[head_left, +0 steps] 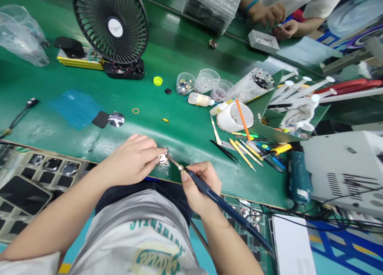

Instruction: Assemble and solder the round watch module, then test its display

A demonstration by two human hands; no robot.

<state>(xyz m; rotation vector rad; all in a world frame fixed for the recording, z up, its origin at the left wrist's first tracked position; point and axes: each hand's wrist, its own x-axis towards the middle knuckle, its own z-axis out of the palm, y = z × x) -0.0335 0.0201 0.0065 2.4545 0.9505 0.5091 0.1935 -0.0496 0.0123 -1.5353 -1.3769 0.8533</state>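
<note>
My right hand (203, 183) is closed around the dark blue handle of a soldering iron (196, 180). The iron's metal tip points left and meets, or nearly meets, a small round silvery part (163, 159) lying at the front of the green bench. My left hand (136, 159) presses its fingers and thumb against that part from the left, covering some of it. Left of the hands lie a shiny metal disc (116, 119) and a black rounded square pad (101, 119). A thin yellow ring (135, 111) and a small yellow film piece (165, 120) rest beyond them.
A black fan (110, 26) stands at the back left. To the right are plastic cups (186, 83), a white tub (235, 117), tweezers (224, 152) and a grey machine (344, 167) with cables. A co-worker's hands (269, 18) work across the bench. Parts trays (56, 171) sit below the edge.
</note>
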